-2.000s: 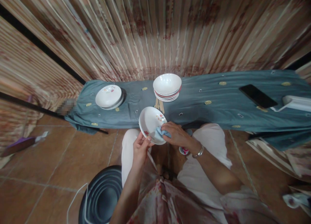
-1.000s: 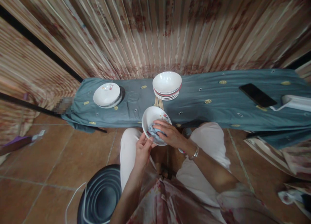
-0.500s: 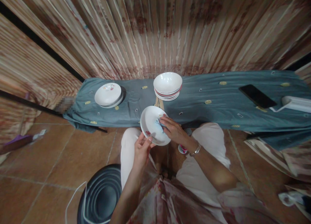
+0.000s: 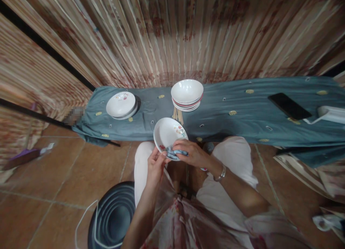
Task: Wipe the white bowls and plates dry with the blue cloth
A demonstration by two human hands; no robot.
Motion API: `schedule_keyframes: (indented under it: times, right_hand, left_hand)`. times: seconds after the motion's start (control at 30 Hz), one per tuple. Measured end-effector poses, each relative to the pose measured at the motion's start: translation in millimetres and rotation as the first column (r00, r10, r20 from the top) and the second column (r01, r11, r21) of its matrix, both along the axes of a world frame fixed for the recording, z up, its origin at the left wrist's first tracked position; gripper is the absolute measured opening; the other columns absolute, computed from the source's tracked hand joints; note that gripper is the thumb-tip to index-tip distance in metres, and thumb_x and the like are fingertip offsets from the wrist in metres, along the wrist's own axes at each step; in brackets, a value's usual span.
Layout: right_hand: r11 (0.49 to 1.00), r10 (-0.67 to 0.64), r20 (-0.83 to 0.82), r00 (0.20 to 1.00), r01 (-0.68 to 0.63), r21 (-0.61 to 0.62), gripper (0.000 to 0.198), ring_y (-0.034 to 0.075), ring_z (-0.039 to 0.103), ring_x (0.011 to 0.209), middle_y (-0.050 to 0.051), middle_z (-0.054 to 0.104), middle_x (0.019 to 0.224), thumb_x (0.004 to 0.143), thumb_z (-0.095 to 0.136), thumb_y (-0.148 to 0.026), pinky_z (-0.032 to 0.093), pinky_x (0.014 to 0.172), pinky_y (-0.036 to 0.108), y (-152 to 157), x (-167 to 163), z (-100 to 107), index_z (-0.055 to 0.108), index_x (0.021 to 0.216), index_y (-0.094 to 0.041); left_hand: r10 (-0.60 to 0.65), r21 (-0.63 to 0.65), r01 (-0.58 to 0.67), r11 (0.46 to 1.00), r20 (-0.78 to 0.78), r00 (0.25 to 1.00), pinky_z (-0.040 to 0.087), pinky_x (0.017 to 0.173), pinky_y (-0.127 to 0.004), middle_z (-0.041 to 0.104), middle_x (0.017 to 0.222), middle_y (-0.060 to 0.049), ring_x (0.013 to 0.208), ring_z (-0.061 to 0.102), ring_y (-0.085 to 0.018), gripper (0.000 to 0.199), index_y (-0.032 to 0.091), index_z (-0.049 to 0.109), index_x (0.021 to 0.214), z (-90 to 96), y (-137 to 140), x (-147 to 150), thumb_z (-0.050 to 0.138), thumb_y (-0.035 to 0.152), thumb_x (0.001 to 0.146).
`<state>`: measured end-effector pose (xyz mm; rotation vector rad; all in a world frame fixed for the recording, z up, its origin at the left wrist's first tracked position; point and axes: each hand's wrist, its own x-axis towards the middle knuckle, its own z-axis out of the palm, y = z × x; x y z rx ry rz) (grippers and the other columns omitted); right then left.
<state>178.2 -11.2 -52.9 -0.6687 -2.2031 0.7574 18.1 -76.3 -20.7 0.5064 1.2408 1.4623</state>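
A white plate point(image 4: 166, 131) with a red floral pattern is tilted above my lap, just off the bench's front edge. My left hand point(image 4: 156, 162) grips its near left rim, thumb on the upper face. A blue-grey cloth point(image 4: 172, 153) is bunched under the fingers of my right hand point(image 4: 192, 152), pressed on the plate's near inner surface. Beyond the plate, several chopsticks point(image 4: 178, 115) lie on the bench, partly beneath a stack of white bowls and plates point(image 4: 187, 92). To the left stands another stack of floral plates point(image 4: 121, 104).
A blue-green cloth point(image 4: 151, 112) covers the long bench. On its right lie a black phone point(image 4: 289, 105) and a white object point(image 4: 332, 114). A dark bucket point(image 4: 114, 214) with a white handle stands on the tiled floor at lower left. Striped curtains point(image 4: 172, 36) hang behind.
My right hand has moved the cloth from the plate's right middle down to its near rim, uncovering the floral print at right. My left hand keeps its hold on the rim.
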Motion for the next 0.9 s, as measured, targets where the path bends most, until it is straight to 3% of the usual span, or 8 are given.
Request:
schedule_keyframes:
  times: [0.37,0.63,0.9]
  right_hand:
    - [0.999,-0.017,-0.097,0.995,0.013,-0.047,0.031,0.020,0.061,0.113,0.010,0.066,0.118,0.085,0.051,-0.011,0.051,0.100,0.039,-5,-14,12,0.063,0.112,-0.021]
    - [0.974,-0.192,-0.114,0.975,0.204,0.096,0.026,0.022,0.056,0.119,0.011,0.063,0.124,0.091,0.048,-0.014,0.046,0.107,0.039,9,-27,23,0.062,0.112,-0.019]
    - [0.902,-0.414,-0.004,0.910,0.411,0.129,0.022,0.028,0.053,0.118,0.013,0.060,0.124,0.094,0.048,-0.021,0.043,0.107,0.047,35,-19,15,0.064,0.110,-0.020]
  left_hand:
    - [-0.066,-0.066,0.069,0.995,0.052,0.996,0.056,0.064,-0.025,0.073,0.085,-0.003,0.070,0.067,-0.014,0.049,0.016,0.070,0.097,-4.1,-2,8,0.086,0.040,0.057]
    - [-0.180,-0.025,0.184,0.983,0.103,0.978,0.057,0.071,-0.030,0.075,0.095,-0.006,0.081,0.071,-0.020,0.048,0.018,0.070,0.104,-7.5,-9,19,0.082,0.042,0.064]
    - [-0.170,-0.089,0.176,0.980,0.071,0.983,0.056,0.061,-0.026,0.076,0.088,-0.007,0.074,0.071,-0.020,0.054,0.015,0.070,0.098,-7.2,-12,24,0.087,0.043,0.056]
